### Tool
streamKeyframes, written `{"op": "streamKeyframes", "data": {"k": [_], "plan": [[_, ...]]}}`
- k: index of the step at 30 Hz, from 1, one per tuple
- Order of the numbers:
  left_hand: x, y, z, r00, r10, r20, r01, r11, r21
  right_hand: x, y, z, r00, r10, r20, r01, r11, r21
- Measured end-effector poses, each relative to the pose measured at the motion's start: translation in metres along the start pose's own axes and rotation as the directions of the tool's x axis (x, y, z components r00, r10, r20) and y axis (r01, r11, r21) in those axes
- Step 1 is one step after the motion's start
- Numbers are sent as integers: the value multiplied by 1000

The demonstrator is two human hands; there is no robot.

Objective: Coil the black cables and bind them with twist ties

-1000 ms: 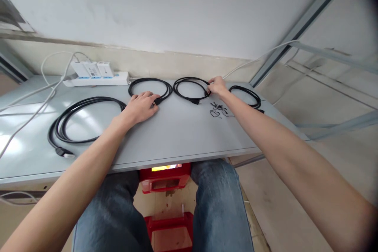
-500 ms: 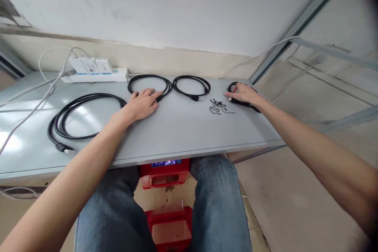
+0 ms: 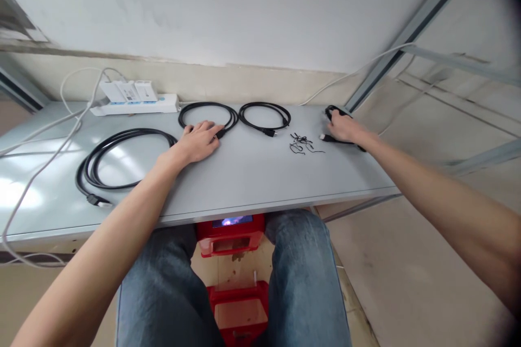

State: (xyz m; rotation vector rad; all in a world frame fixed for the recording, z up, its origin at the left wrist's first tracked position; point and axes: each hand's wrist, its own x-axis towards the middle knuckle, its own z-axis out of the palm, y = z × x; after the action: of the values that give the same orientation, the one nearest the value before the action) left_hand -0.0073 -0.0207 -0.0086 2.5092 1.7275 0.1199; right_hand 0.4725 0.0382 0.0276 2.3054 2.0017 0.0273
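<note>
My left hand [image 3: 200, 142] lies palm down with its fingers spread on the table, its fingertips at the plug end of a coiled black cable [image 3: 208, 103]. At the table's right end my right hand [image 3: 345, 127] is closed over a smaller bundle of black cable [image 3: 331, 111]. A plug [image 3: 325, 138] pokes out to the left, below those fingers, and the hand hides much of the bundle. Between my hands lies another coiled cable [image 3: 264, 104], with a loose heap of thin black ties [image 3: 300, 143] near it. A larger coil [image 3: 91, 165] is partly covered by my left forearm.
A white power strip [image 3: 134, 105] with several chargers stands along the wall, its pale cords [image 3: 44, 160] running off left. Metal posts [image 3: 411, 38] frame the grey table [image 3: 244, 179]. Below sit my knees and a red stool [image 3: 232, 244], with a lit screen [image 3: 232, 221] on it.
My right hand has moved slightly right and back with the small cable bundle, and its plug shows more. My left hand stays in place. The view has shifted a little.
</note>
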Motion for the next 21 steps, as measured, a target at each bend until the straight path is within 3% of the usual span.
{"op": "streamKeyframes", "data": {"k": [3,8,14,18,21], "plan": [[1,-1,0,1000,10,7,-10,1000,2,-10,9,-12,998,56,-33,-57,998,-12],[1,-2,2,1000,26,-12,-26,1000,-17,-22,22,-35,993,50,-102,-51,999,-1],[3,-6,5,999,29,-26,-30,999,-36,-38,22,-57,974,66,-217,-61,998,29],[5,-7,7,999,28,-23,-30,997,-67,-58,-2,-81,927,42,-372,-40,999,12],[5,-6,7,998,13,-55,-19,993,-117,-82,-43,-108,855,-28,-518,42,999,15]]}}
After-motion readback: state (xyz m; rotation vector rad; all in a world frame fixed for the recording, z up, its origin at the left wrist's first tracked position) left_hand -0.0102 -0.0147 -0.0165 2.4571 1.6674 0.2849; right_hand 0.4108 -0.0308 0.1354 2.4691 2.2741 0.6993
